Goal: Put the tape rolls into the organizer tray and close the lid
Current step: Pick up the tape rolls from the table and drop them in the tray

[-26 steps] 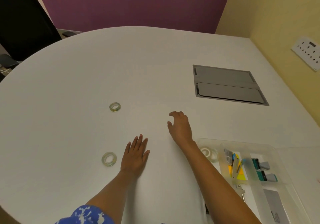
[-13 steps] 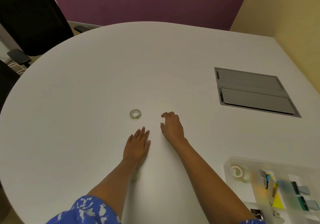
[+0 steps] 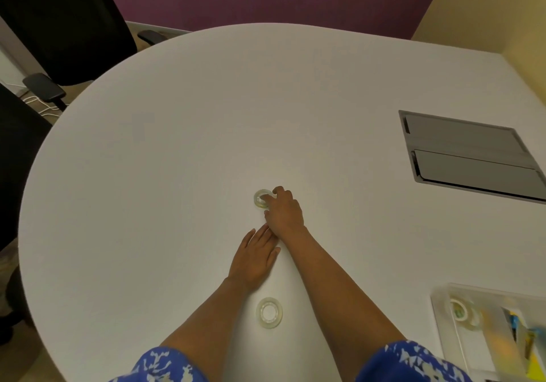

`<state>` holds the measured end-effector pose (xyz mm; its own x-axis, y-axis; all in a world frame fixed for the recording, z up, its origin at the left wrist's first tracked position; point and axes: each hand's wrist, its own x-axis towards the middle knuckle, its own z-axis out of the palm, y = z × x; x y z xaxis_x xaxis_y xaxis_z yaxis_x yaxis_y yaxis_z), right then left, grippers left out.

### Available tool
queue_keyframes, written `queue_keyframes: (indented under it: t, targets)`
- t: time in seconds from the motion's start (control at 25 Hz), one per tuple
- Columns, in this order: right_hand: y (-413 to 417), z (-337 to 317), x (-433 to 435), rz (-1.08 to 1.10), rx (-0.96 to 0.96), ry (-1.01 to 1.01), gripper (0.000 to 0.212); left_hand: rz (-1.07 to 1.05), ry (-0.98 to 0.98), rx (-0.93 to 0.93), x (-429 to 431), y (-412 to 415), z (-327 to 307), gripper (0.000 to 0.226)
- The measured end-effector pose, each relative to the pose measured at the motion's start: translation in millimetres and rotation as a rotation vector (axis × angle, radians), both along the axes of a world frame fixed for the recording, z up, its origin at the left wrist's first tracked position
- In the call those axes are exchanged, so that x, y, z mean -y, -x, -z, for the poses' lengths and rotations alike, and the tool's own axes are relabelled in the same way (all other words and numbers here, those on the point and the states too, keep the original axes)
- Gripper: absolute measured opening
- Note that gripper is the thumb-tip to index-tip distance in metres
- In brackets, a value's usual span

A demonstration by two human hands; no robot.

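A clear tape roll lies flat in the middle of the white table. My right hand reaches over it, its fingertips touching the roll's right edge. My left hand rests flat on the table just behind, fingers together, holding nothing. A second clear tape roll lies between my forearms near the front edge. The clear organizer tray sits at the lower right, with a tape roll in its near-left compartment. No lid is visible.
A grey recessed cable hatch is set into the table at the right. Black office chairs stand past the left edge. Stationery fills the tray's other compartments.
My right hand moved forward and left onto the far tape roll. The view shifted left, so the tray slid toward the frame's right edge. The left hand stayed flat.
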<state>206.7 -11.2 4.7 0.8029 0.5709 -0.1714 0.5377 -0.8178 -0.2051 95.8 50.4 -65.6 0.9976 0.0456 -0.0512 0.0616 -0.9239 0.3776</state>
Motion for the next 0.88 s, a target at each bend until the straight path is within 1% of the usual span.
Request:
queue_keyframes:
  t: [0.16, 0.32, 0.48, 0.6, 0.68, 0.76, 0.88]
  targets:
    - [-1, 7, -3, 0.007, 0.021, 0.021, 0.039, 0.01, 0.006, 0.018, -1, 1, 1, 0.046]
    - [-3, 11, 0, 0.064, -0.039, -0.021, 0.039, -0.002, -0.001, 0.025, 1, 1, 1, 0.046]
    - [-8, 6, 8, 0.145, -0.069, -0.099, 0.036, -0.011, -0.006, -0.009, 2, 0, -1, 0.047]
    - [-9, -7, 26, 0.217, -0.068, -0.209, 0.03, -0.027, -0.005, -0.048, 8, -1, -6, 0.049]
    - [-7, -17, 43, 0.263, -0.058, -0.294, 0.034, -0.064, -0.01, -0.097, 16, -2, -10, 0.049]
    - [-4, -28, 64, 0.298, -0.054, -0.356, 0.044, -0.098, -0.027, -0.152, 28, -2, -16, 0.051]
    - [2, -41, 102, 0.317, -0.05, -0.347, 0.056, -0.119, -0.041, -0.223, 49, 4, -23, 0.052]
